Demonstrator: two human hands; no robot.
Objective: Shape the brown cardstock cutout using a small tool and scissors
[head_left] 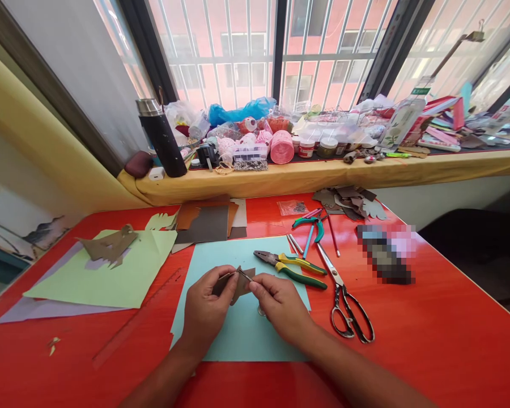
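Note:
My left hand (208,303) pinches a small piece of brown leather-like sheet (243,288) between thumb and fingers. My right hand (278,303) is closed around a thin dark metal tool (245,275), whose tip meets the sheet's upper edge beside my left thumb. The tool's exact kind cannot be made out. Under the right hand a small round shiny thing (261,311) shows in part. Both hands are above a light blue sheet (215,348). Yellow-green pliers (291,266) lie just beyond the right hand, and large scissors (340,283) rest to its right.
Green paper (97,283) with a cut brown piece (110,247) lies left, near a clear ruler (138,317). Behind are brown and grey sheets (204,224), green-handled pliers (317,224), pencils and a scrap pile (348,201). A black flask (164,139) stands on the cluttered sill.

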